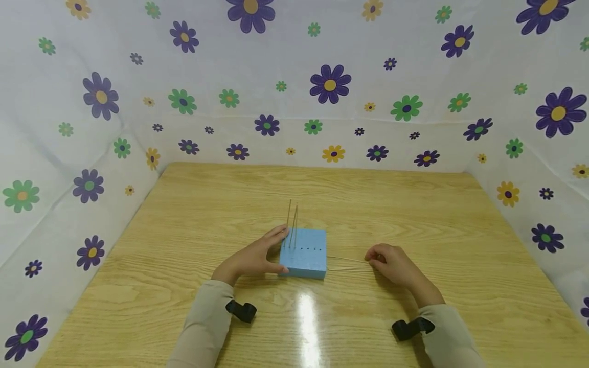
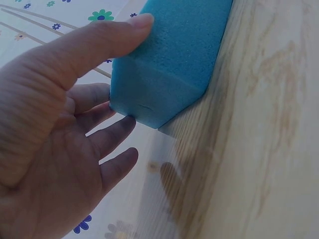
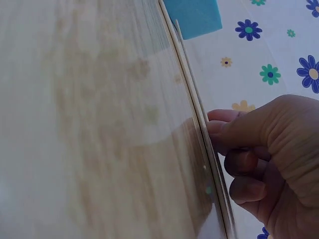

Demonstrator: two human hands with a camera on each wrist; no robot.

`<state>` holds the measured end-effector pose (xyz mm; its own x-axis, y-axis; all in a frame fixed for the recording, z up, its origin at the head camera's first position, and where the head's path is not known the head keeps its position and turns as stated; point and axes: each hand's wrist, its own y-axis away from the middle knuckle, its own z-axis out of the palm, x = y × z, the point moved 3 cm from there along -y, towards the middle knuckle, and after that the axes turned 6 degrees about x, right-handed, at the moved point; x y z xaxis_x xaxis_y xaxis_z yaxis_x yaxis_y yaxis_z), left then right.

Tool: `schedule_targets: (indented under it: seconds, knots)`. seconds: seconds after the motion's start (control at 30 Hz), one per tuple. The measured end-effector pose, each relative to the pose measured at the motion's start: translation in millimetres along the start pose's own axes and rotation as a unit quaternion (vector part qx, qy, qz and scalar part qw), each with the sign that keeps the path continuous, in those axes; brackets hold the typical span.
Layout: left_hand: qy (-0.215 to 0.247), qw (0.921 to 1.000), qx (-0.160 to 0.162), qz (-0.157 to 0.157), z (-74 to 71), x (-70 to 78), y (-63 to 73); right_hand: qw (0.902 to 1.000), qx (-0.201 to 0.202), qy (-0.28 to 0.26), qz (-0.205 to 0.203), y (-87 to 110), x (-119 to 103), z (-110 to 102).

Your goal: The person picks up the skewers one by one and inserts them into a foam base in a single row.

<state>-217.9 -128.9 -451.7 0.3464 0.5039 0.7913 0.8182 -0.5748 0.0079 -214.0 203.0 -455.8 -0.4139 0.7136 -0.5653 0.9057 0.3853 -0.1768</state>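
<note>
While left hand [image 1: 255, 256] grips one blue block [image 1: 306, 259], three upright sticks [image 1: 294, 224], right hand [image 1: 392, 263] pinching one thin stick [image 1: 348, 259]

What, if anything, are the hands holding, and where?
The left hand grips the blue block by its left side; the right hand pinches a thin stick, away from its tip nearest the block.
</note>
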Motion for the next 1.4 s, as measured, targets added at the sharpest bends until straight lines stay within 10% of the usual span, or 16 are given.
schedule_targets:
  seconds: [0.6, 0.93, 1.4]
  knots:
    - [0.006, 1.0000, 0.003, -0.001, -0.7, -0.3, 0.9, 0.9948, 0.090, 0.022, -0.043, -5.5, -20.4, -27.7]
    - [0.005, 1.0000, -0.001, 0.004, -0.8, 0.1, 0.4, 0.9575, 0.230, -0.015, -0.173, -12.8, -38.5, -38.3]
    - [0.007, 1.0000, 0.000, -0.002, -0.9, 0.0, 0.9, 0.9363, 0.271, -0.110, -0.195, -27.7, -75.2, -35.1]
